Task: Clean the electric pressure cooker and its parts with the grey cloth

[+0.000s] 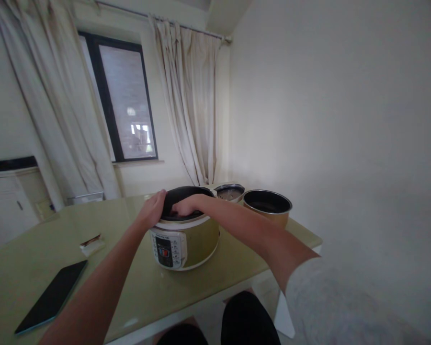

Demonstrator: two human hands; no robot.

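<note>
A gold and white electric cooker (pixel 203 239) with a button panel on its front stands on the table, its top uncovered and dark inside. My left hand (pixel 154 208) grips the left side of its rim. Reaching in over the right side, my right hand (pixel 187 205) is inside the cooker's opening with its fingers curled downward. What those fingers hold, if anything, is hidden. Just right of the cooker is a gold inner pot (pixel 273 215) with a dark inside. Behind them sits a round, metal-rimmed piece (pixel 230 192), partly hidden by my arm.
The pale green table (pixel 129 287) ends at its front edge near my knees. A dark tablet (pixel 53 294) lies at the left, with a small white packet (pixel 92 245) beyond it. A wall (pixel 345 120) rises on the right; curtains (pixel 192 96) and a window (pixel 125 100) are behind.
</note>
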